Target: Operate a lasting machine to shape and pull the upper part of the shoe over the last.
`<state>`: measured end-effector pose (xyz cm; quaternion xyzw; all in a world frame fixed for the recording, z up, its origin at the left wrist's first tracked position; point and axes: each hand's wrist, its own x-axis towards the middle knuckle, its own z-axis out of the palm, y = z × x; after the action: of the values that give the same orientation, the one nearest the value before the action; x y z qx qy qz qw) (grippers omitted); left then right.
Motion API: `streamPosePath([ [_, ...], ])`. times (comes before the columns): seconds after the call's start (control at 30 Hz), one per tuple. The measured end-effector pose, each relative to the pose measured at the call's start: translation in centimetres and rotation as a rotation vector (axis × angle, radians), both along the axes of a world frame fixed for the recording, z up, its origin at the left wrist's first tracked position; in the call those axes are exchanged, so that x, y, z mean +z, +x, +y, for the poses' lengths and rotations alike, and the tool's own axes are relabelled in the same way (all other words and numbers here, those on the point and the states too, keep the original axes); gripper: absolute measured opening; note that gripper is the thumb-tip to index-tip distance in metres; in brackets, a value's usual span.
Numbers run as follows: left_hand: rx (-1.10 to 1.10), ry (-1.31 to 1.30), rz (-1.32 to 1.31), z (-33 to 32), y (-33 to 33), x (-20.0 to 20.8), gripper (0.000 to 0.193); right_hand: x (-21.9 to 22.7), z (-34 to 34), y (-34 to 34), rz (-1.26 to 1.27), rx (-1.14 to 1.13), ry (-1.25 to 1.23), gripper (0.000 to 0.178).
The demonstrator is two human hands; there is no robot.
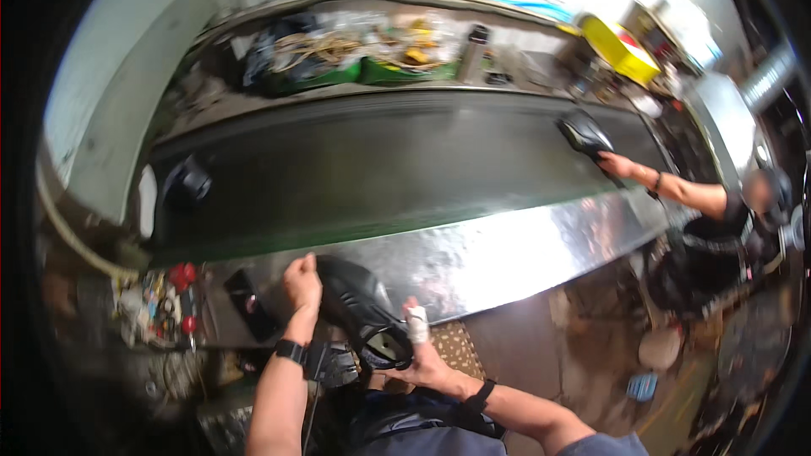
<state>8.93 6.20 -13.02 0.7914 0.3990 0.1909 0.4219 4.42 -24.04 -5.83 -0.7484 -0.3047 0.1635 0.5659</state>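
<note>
A black shoe point(359, 295) is tilted in front of me at the near edge of the metal ledge, its opening and pale inside turned toward me. My right hand point(422, 363) grips it at the heel end, and white tape wraps one raised digit. Beside the toe end, my left hand point(302, 285) is closed with the fingers curled in. Whatever it may hold is hidden.
Behind the metal ledge point(498, 245) runs a dark belt point(380, 160), with a black object point(187, 181) at its left. On the right, a co-worker's hand point(617, 164) touches another black shoe point(585, 133). A dark phone-like slab point(251, 304) and a cluttered tray point(160, 304) lie left.
</note>
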Motion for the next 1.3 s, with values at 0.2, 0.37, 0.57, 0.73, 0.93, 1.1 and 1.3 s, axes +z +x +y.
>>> streamPosePath([
  [0.2, -0.097, -0.398, 0.211, -1.3, -1.4, 2.6, 0.049, 1.3, -3.6, 0.4, -0.025, 0.259, -0.143, 0.113],
  [0.37, -0.224, 0.044, 0.374, -5.6, -0.5, 4.2, 0.085, 0.4, -3.8, 0.6, -0.105, 0.324, -0.134, 0.101],
  [0.57, -0.140, -0.021, 0.387, -5.4, 0.6, 4.1, 0.056, -4.0, -3.9, 2.4, -0.123, 0.455, -0.104, 0.120],
  [0.73, -0.006, -0.123, 0.366, -4.3, 0.0, 4.8, 0.047, -2.8, -3.1, 2.9, -0.072, 0.403, -0.061, 0.111],
  [0.93, 0.200, -0.121, 0.208, -1.7, -5.2, 10.4, 0.045, 5.6, 0.8, 7.2, 0.533, 0.508, 0.062, 0.113],
  [1.1, 0.309, -0.204, -0.013, 0.0, -11.1, 16.2, 0.037, 10.8, 9.0, 8.8, 1.158, 0.564, -0.352, 0.096],
  [1.3, 0.672, -0.032, 0.003, -0.9, -25.0, 23.3, 0.052, 14.0, 14.4, -3.8, 0.744, 0.522, -0.088, 0.058],
])
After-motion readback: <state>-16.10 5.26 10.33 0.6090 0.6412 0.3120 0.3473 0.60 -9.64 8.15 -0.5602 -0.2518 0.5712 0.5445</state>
